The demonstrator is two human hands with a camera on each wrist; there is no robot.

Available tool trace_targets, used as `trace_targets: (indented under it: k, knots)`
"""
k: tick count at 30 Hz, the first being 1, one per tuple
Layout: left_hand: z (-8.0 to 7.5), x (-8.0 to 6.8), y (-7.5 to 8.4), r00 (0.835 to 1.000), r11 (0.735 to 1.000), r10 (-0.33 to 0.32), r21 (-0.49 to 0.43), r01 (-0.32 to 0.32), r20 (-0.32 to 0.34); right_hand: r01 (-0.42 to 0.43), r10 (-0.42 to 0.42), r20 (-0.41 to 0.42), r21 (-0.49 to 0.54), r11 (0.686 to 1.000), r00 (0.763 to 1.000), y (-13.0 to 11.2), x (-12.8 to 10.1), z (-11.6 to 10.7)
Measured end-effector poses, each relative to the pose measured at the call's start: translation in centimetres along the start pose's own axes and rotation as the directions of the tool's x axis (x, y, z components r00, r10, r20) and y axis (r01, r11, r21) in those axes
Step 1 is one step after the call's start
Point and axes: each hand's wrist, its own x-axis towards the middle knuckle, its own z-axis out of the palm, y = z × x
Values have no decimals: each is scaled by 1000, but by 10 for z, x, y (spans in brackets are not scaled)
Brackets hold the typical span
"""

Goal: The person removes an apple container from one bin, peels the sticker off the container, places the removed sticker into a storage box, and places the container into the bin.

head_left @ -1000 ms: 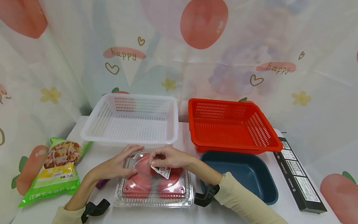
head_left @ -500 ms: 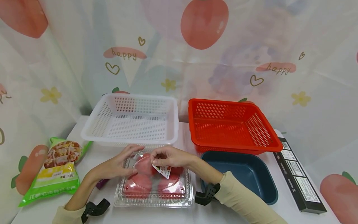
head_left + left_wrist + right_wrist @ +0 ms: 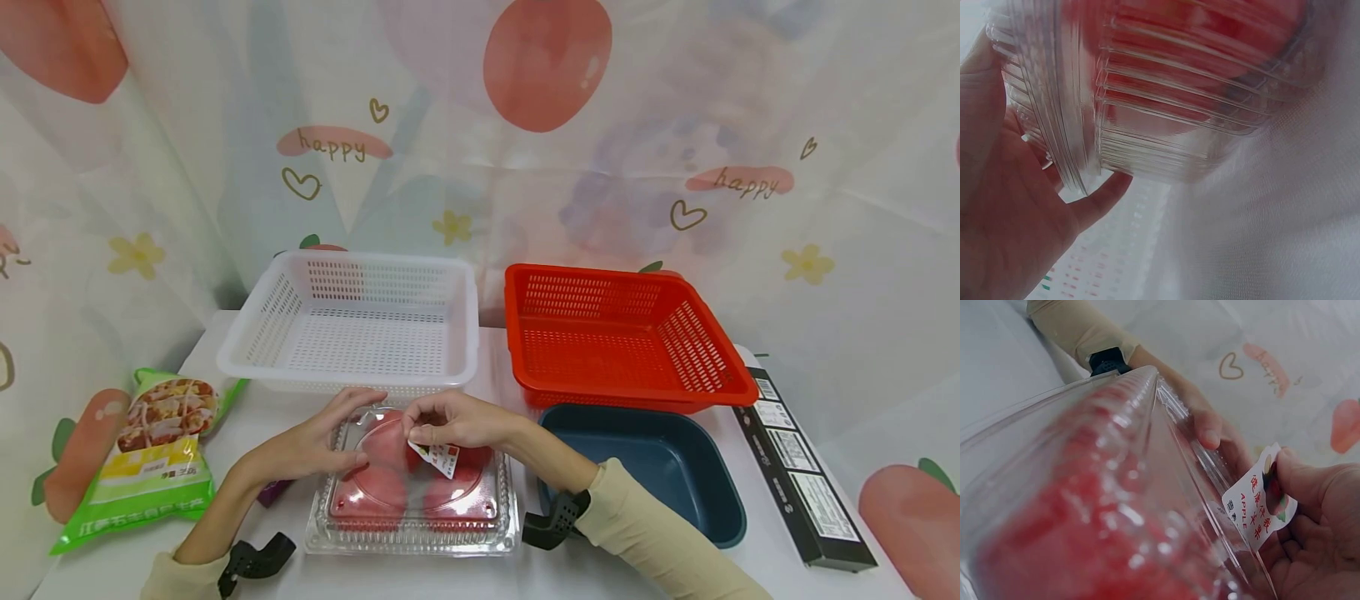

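A clear plastic fruit box [image 3: 412, 537] holding red apples [image 3: 371, 492] lies in front of me. On its left side my left hand [image 3: 318, 437] grips the box, thumb over the lid and fingers along the far left corner. The left wrist view shows that hand [image 3: 1016, 212] close around the ridged rim. Over the lid, my right hand [image 3: 457, 421] pinches one corner of a white sticker label [image 3: 442, 461] between thumb and forefinger. Seen from the right wrist, the label [image 3: 1250, 506] is printed "APPLE"; its pinched end stands up while its lower end meets the lid.
Behind the box stand a white basket [image 3: 352, 375] and a red basket [image 3: 630, 400]. A dark blue basin [image 3: 675, 475] sits under the right forearm. A long black box [image 3: 810, 483] lies far right, a green food bag [image 3: 157, 467] left, with a purple item [image 3: 272, 492] partly hidden by the left wrist.
The right hand has shifted very slightly to the right, still pinching the label's corner. The left hand and the box have stayed in place.
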Motion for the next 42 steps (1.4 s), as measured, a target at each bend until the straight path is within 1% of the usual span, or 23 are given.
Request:
trace_targets:
  k: [9, 16, 20, 22, 24, 28, 30, 35, 42]
  knots:
    - [0, 0, 0, 1000, 1000, 5, 0, -5, -1, -13, 13, -8, -13, 1000, 1000, 0, 1, 0]
    - [0, 0, -1, 1000, 1000, 4, -10, -4, 2, -26, 28, -35, 36, 999, 999, -1, 2, 2]
    - [-1, -1, -1, 1000, 1000, 4, -12, -3, 1, -43, 45, -44, 40, 998, 998, -2, 3, 2]
    - [-1, -2, -2, 1000, 1000, 3, -11, -3, 0, -51, 54, -69, 51, 997, 996, -1, 4, 2]
    - [-1, -2, -2, 1000, 1000, 6, -6, -6, -1, -54, 61, -119, 61, 997, 991, -1, 3, 2]
    - [0, 0, -1, 1000, 1000, 12, 0, -12, 4, -46, 59, -223, 62, 997, 973, -1, 0, 1]
    - [1, 1, -1, 1000, 1000, 9, -2, -9, 9, -45, 56, -259, 45, 998, 964, -2, -4, 1]
    - [0, 1, 0, 1000, 1000, -2, -9, 2, 10, -40, 38, -308, -2, 999, 951, -3, -16, 3]
    - [-1, -1, -3, 1000, 1000, 10, 3, -10, 3, -29, 46, -363, 51, 998, 931, -5, -40, 5]
